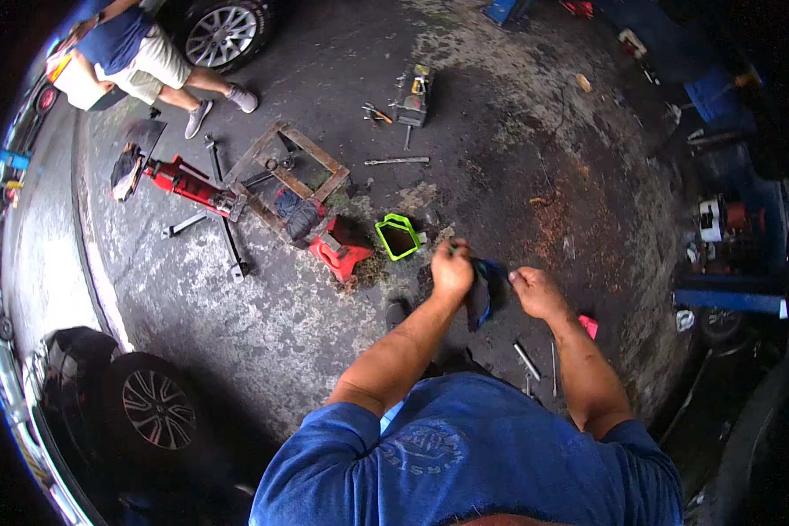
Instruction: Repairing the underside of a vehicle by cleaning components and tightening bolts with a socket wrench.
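Note:
A dark, limp piece with blue along its edge, like a cloth (479,302), hangs between my two hands in front of my body. My left hand (451,270) is closed at its upper left side, fingers curled in. On the other side, my right hand (539,293) pinches its upper right edge between thumb and fingers. Just left of my left hand stands a bright green open container (386,230) with dark contents. A red can-like container (340,252) is farther left, beside a dark bundled cloth (298,215).
A red jack (184,181) and a rusty metal frame (329,186) occupy the left floor. Ahead lie a long metal bar (397,160) and a grey toolbox (410,107). A metal tube (526,359) and a pink item (589,327) lie nearby. Another person (131,53) stands far left.

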A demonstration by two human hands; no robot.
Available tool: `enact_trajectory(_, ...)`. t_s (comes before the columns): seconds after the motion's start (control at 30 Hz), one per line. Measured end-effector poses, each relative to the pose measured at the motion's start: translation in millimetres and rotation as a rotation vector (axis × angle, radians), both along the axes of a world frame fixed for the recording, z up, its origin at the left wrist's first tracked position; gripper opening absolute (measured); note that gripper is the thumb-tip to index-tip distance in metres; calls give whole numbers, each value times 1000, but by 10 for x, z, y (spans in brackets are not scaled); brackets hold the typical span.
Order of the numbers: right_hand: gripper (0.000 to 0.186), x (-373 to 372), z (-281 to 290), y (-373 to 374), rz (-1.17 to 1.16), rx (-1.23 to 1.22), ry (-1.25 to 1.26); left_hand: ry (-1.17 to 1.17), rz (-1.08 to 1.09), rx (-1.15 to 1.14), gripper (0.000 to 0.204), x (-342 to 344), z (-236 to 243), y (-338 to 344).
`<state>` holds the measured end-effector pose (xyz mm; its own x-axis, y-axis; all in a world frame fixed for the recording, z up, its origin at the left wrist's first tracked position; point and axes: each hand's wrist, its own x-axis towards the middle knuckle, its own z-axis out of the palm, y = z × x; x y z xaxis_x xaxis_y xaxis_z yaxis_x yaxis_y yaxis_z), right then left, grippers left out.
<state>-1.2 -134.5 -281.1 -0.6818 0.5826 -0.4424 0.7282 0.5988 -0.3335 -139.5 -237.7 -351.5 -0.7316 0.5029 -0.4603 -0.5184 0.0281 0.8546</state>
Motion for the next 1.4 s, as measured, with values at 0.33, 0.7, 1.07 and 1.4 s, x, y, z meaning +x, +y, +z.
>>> enact_trajectory(0.33, 57, 981, -806, -584, 23, -165, 465, 892, -758, 353, 18, 838, 401, 76)
enact_trajectory(0.7, 60, 1601, 2, -1267, -463, -487, 664, 727, -1022, 77, 18, 1439, 202, 172)
enact_trajectory(1.07, 54, 2181, -30, -1989, -1090, -547, 817, -618, -1131, -65, 32, 2033, 385, -4)
enact_trajectory(1.4, 68, 1790, -491, -2544, -1241, 290, 863, -813, -1655, -216, 60, 2201, 74, -526)
